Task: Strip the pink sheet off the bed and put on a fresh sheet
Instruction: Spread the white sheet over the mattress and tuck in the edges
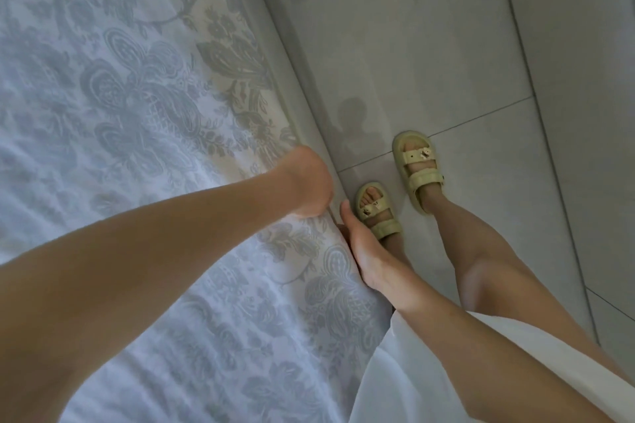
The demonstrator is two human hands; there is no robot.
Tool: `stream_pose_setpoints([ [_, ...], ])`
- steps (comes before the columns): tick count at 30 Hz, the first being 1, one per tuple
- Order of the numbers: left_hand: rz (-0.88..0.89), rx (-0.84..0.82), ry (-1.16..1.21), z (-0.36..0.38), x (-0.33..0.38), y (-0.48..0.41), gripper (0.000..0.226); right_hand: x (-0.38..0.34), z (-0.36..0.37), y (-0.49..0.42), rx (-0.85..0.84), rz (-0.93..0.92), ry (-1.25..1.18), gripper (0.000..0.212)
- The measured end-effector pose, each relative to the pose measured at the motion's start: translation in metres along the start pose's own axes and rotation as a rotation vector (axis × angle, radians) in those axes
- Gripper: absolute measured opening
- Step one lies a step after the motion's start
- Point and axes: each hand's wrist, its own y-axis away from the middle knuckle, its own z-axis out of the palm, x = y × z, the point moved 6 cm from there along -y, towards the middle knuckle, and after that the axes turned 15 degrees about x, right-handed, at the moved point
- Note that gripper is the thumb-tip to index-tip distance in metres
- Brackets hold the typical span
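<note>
Left hand (305, 182) and right hand (366, 252), fingers hidden past floral sheet (144, 106) edge.

both arms are bare up to the frame's edge. a loose, thin white garment (426, 374) covers the thighs, legs bare below it. chunky pale-yellow sandals (417, 172), each with two wide straps and a small buckle, leave the toes showing.

One head-worn wide-angle camera here, tipped steeply down from standing height and close over the bed's edge, with the floral sheet (137, 96) filling the left and the tiled floor (429, 45) and sandals (417, 168) on the right.
</note>
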Motion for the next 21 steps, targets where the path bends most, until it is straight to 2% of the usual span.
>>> stream_pose_setpoints([
  [2, -0.035, -0.054, 0.001, 0.000, 0.002, -0.003, 0.036, 0.003, -0.011, 0.002, 0.040, -0.016, 0.033, 0.073],
  [5, -0.096, -0.075, 0.017, 0.000, 0.002, -0.004, 0.034, 0.013, -0.036, 0.010, 0.123, -0.143, 0.070, 0.067],
  [8, -0.151, -0.073, 0.045, 0.000, -0.001, 0.003, 0.031, 0.033, -0.040, 0.015, 0.060, -0.108, 0.046, 0.060],
  [11, -0.179, -0.063, 0.081, -0.006, -0.003, 0.012, 0.035, 0.046, -0.017, 0.010, -0.135, 0.041, 0.090, 0.070],
  [13, -0.197, 0.012, 0.163, -0.013, -0.003, 0.016, 0.047, 0.041, -0.002, 0.001, -0.245, 0.056, 0.093, 0.066],
  [15, -0.151, 0.264, 0.217, -0.026, 0.000, 0.020, 0.060, 0.036, 0.005, -0.011, -0.295, 0.049, 0.090, 0.059],
  [17, -0.107, 0.470, 0.279, -0.034, 0.011, 0.028, 0.067, 0.039, 0.005, -0.023, -0.337, 0.045, 0.072, 0.067],
  [19, -0.049, 0.461, 0.305, -0.023, 0.031, 0.034, 0.063, 0.054, -0.002, -0.032, -0.358, 0.055, 0.038, 0.078],
  [21, 0.023, 0.364, 0.311, -0.009, 0.060, 0.034, 0.055, 0.079, -0.020, -0.034, -0.346, 0.132, 0.024, 0.084],
])
